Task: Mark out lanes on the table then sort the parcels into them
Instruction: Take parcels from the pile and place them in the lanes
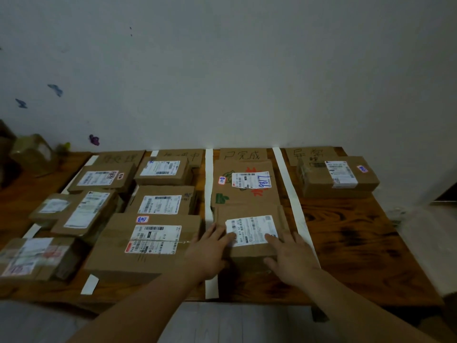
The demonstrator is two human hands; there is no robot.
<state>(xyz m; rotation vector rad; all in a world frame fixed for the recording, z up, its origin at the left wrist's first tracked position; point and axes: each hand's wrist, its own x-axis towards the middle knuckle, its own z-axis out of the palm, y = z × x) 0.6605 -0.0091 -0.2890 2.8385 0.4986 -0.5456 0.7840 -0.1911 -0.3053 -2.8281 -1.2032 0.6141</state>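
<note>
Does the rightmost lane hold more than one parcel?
No, only one parcel sits in the rightmost lane, at its far end.

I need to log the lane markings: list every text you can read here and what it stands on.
"已完成": third lane's cardboard sign.
"异常": rightmost lane's cardboard sign.
"9877": blue handwriting on the shipping label of the large printed box.
Leftmost lane's sign and second lane's sign: too faint to read.
Printed label text and small stickers: too small or blurred.
</note>
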